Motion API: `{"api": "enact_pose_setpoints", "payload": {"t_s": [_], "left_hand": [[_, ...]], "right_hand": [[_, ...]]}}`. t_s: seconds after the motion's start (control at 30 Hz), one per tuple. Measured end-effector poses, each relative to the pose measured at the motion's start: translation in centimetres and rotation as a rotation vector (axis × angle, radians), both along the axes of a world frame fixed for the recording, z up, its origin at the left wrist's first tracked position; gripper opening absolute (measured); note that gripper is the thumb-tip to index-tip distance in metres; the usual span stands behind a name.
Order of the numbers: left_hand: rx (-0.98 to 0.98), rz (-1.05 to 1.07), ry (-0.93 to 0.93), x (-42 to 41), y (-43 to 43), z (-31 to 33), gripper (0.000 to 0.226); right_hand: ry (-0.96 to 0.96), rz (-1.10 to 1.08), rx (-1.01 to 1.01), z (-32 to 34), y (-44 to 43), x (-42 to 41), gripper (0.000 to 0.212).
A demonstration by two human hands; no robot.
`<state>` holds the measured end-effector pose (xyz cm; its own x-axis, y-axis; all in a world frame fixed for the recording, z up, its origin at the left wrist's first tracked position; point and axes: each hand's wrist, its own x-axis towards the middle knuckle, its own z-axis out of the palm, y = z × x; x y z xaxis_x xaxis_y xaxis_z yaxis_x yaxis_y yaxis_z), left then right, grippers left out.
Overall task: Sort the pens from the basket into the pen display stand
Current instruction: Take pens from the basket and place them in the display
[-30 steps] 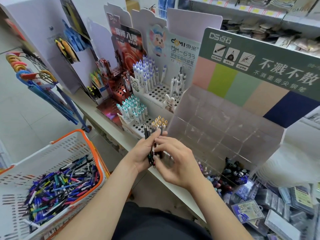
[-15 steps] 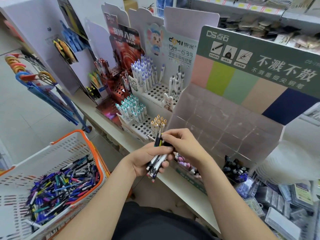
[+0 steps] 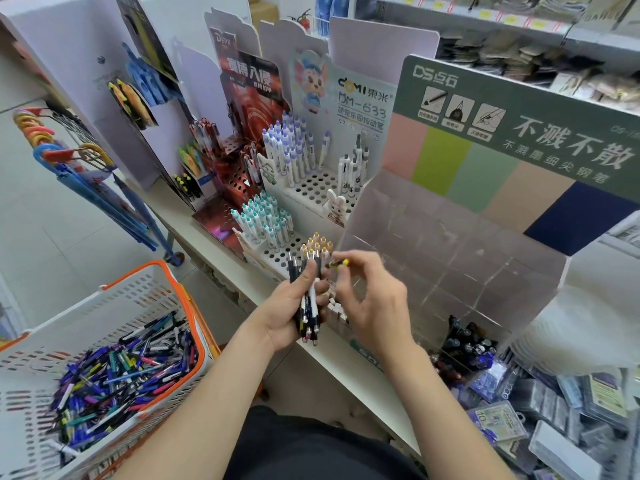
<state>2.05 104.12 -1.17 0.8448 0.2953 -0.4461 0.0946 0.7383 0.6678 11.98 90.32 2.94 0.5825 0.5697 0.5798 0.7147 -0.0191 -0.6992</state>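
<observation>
I see the basket (image 3: 138, 303) as white perforated plastic with a smooth orange rim. The pens (image 3: 308, 306) bundled together show glossy plastic barrels. The pen display stand (image 3: 311, 188) looks like printed card, white and matt around its holes. The compartment tray (image 3: 450, 244) beside it is clear plastic, hazy and scuffed.

My left hand (image 3: 289, 308) holds a bunch of pens (image 3: 309, 306). My right hand (image 3: 372, 299) pinches one yellow-tipped pen (image 3: 337, 264).
</observation>
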Motion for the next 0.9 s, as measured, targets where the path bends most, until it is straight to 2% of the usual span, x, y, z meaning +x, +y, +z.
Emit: {"api": "enact_pose_setpoints", "payload": {"t_s": [0.07,0.17,0.2,0.27,0.33,0.4,0.47,0.53,0.57,0.6,0.7,0.77,0.83,0.9], "left_hand": [[-0.017,0.059,0.039,0.5,0.1,-0.2,0.074],[-0.134,0.094,0.042,0.9,-0.4,1.3,0.034],[-0.161,0.104,0.027,1.0,-0.5,1.9,0.03],[-0.156,0.141,0.017,1.3,-0.5,2.4,0.035],[-0.123,0.207,0.027,1.6,-0.2,2.4,0.028],[-0.085,0.291,0.017,2.1,-0.1,2.1,0.025],[0.03,0.363,0.006,2.5,-0.4,2.0,0.021],[0.159,0.401,-0.051,2.8,-1.4,2.3,0.022],[0.21,0.397,-0.066,2.9,-2.1,2.6,0.025],[0.264,0.384,-0.072,3.0,-2.8,2.7,0.026],[0.374,0.344,-0.045,3.3,-3.9,3.0,0.022],[0.377,0.316,-0.029,3.2,-3.7,3.2,0.021],[0.34,0.297,-0.002,3.0,-3.1,3.3,0.018],[0.325,0.26,0.036,2.8,-2.5,3.5,0.013]], "right_hand": [[-0.038,0.1,-0.015,-1.1,-0.2,-1.0,0.024],[-0.047,0.218,-0.055,-2.2,-0.5,-1.7,0.022],[-0.063,0.245,-0.068,-2.4,-0.7,-1.8,0.02],[-0.084,0.262,-0.063,-2.5,-0.9,-1.9,0.013],[0.045,0.204,-0.038,-2.4,-0.9,-2.2,0.014],[0.338,0.017,-0.053,-2.5,-0.4,-2.7,0.02],[0.805,-0.155,-0.1,-2.1,0.3,-2.9,0.022],[1.397,-0.063,0.045,-1.7,1.0,-2.9,0.024],[1.607,0.023,0.148,-1.2,1.2,-3.0,0.03],[1.691,0.097,0.214,-0.7,1.4,-3.1,0.036],[1.663,0.117,0.221,0.3,1.5,-3.5,0.039],[1.615,0.076,0.117,0.1,1.3,-3.2,0.038],[1.494,0.02,-0.04,-0.4,0.9,-2.8,0.035],[1.362,-0.046,-0.111,-0.5,0.5,-2.3,0.034]]}}
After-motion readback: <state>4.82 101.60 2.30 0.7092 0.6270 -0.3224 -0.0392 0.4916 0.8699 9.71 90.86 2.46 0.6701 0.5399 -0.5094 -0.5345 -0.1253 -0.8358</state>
